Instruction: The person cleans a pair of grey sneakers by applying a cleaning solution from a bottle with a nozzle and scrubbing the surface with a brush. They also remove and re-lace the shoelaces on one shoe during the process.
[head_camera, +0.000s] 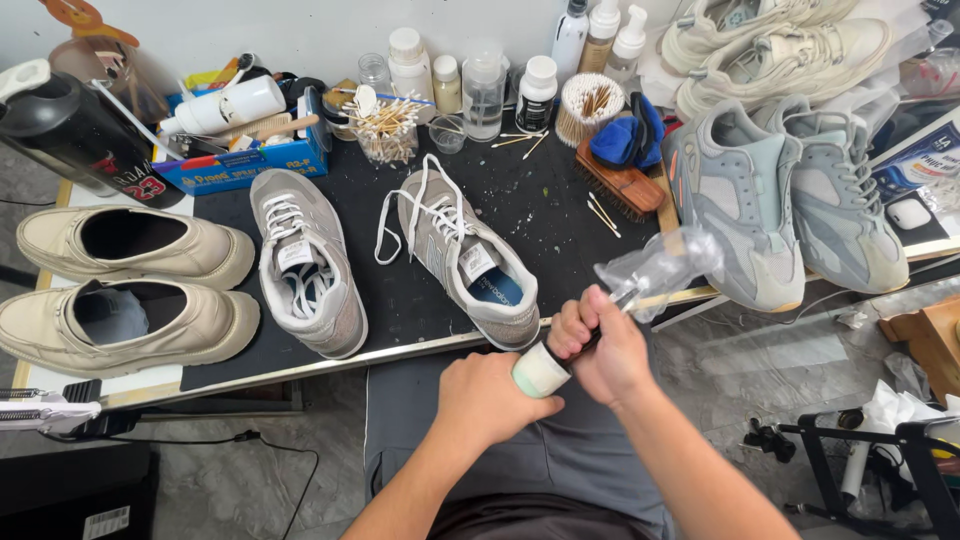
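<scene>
Trouble could come off the desk's (400, 300) front edge, where both hands, left (495, 400) and right (600, 350), clamp a pale roll (540, 372) with wrap (660, 268) trailing: one slipped grip and it drops.

Matt black table (560, 215) mat, speckled; grey suede-and-mesh sneakers (305, 265) at its centre. Clear, crinkled plastic wrap (660, 265) at 3 o'clock, glossy. Wooden-backed brush (620, 180) at 1 o'clock. Smooth cream leather shoes (130, 245) at 9 o'clock.

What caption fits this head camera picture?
Two hands, left hand and right hand, grip a small white-ended tool beside grey sneakers.
</scene>
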